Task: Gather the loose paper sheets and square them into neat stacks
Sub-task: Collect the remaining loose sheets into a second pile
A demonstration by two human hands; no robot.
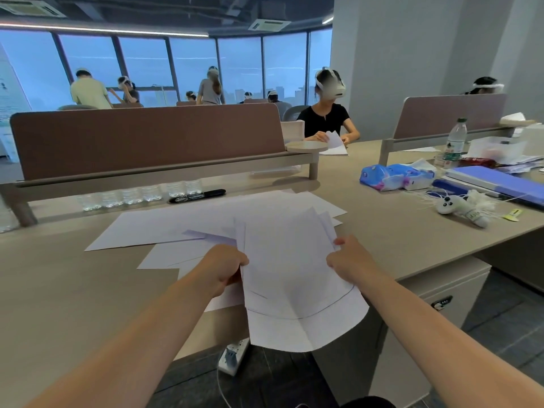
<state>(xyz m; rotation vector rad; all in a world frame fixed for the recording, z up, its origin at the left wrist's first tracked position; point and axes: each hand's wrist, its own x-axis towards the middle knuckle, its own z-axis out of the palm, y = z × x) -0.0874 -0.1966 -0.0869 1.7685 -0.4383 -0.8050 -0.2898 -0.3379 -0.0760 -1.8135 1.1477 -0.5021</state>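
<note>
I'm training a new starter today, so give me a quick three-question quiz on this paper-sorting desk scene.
1. True or false: both hands hold the paper bundle.
2. Which hand grips the bundle's right edge?
3. Loose sheets still lie: A) on the desk, B) on the floor.

Key:
1. True; left hand and right hand each pinch a side.
2. The right hand.
3. A.

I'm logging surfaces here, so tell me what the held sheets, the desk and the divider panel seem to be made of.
Held sheets: thin matt white paper; they droop and show a fold crease.
Desk: smooth beige top, probably laminate; even colour, faint sheen.
Divider panel: brown and matt, possibly fabric-covered; the weave is not visible.
</note>
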